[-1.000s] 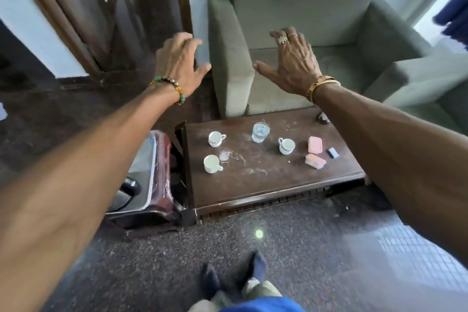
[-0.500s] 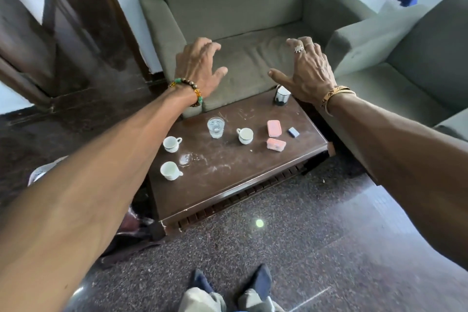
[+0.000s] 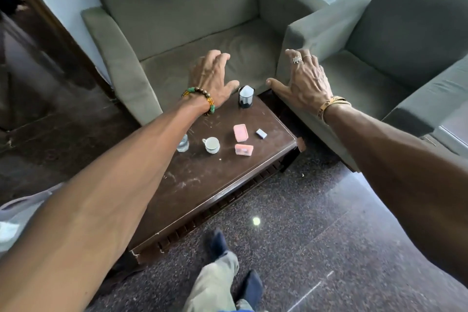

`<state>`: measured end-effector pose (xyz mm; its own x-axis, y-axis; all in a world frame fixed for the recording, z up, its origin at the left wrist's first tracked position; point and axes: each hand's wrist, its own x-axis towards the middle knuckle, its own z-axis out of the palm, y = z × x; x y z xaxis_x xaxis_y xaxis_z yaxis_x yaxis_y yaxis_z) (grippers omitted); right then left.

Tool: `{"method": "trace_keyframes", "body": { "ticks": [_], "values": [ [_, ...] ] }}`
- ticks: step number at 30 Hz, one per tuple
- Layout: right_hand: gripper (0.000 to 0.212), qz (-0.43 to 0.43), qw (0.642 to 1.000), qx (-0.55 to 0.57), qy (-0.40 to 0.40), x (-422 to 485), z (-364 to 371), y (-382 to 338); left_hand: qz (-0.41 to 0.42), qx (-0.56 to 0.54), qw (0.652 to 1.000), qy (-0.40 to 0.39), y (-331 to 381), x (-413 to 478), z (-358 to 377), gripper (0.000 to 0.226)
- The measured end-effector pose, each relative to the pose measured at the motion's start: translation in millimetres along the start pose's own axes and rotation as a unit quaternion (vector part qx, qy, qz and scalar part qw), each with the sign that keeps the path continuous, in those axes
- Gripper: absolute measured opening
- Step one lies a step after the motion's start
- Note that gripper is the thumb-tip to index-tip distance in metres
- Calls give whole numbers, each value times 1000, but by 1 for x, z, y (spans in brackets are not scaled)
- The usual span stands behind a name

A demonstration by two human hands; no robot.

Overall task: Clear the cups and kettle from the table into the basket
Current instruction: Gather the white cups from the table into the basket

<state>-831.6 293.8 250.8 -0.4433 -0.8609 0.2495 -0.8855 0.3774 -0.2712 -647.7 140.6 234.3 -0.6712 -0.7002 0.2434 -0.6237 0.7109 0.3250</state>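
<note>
A dark wooden low table stands ahead of me. On it sit a white cup, a clear glass half hidden by my left forearm, and a black-and-white kettle at the far edge. My left hand hovers open just left of the kettle, fingers spread. Stretched out to the kettle's right, over the table's far corner, my right hand is open too. Neither hand touches anything. My left arm hides the other cups. A sliver of the basket shows at the left edge.
Two pink boxes and a small blue block lie on the table's right part. A green armchair stands behind the table, a second one to the right. My feet are on the speckled floor.
The view has swung right and closer to the table. Both hands have come lower and now flank the kettle. My left arm now covers the two left cups.
</note>
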Motion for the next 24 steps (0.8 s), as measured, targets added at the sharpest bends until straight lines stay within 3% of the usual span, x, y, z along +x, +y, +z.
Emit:
{"method": "trace_keyframes", "body": {
  "ticks": [7,15,24],
  "values": [
    [86,37,998,-3,-47,24,42,32,-18,-27,998,-62,-13,33,57,67],
    [86,62,996,15,-68,71,87,49,-41,-15,996,-80,-33,84,88,66],
    [90,41,986,35,-156,89,188,60,-134,-83,976,-149,-79,70,175,64]
  ]
}}
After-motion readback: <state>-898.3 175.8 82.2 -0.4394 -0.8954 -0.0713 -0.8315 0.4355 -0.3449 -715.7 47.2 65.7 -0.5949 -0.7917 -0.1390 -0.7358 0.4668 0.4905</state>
